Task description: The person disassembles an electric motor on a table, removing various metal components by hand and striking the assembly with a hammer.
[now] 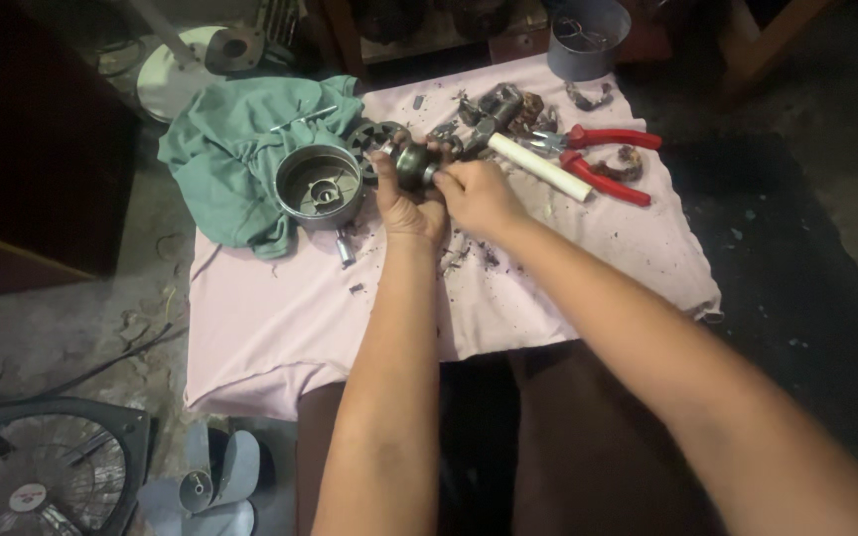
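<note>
Together, both hands gripped a small round metal motor part [415, 165] held just above the pink cloth [280, 328]. The left hand [404, 203] closed its fingers around the part from below, and the right hand [479, 196] pinched its right end. Just left of the part sat a grey cup-shaped housing [319, 186], resting against a green rag [230, 139]. Right of the part lay a white-handled hammer [538, 164] and red-handled pliers [603, 159]. Dark grit was scattered on the cloth near the wrists.
</note>
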